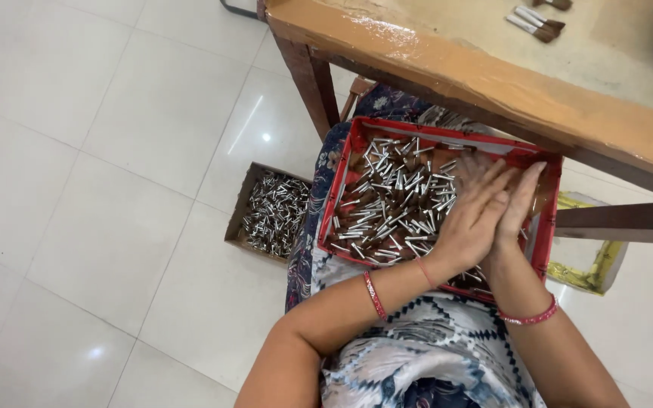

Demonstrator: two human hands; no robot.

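Pressed palm to palm, the left hand [471, 223] and right hand [518, 202] lie flat with fingers straight over the right side of a red tray [346, 170] on the lap; whether anything sits between them cannot be told. Small metal tubes [396, 200] fill the tray. A cardboard box [240, 208] of similar tubes stands on the floor to the left, and a wooden table [493, 83] is beyond.

Head camera, looking steeply down, close over lap and floor
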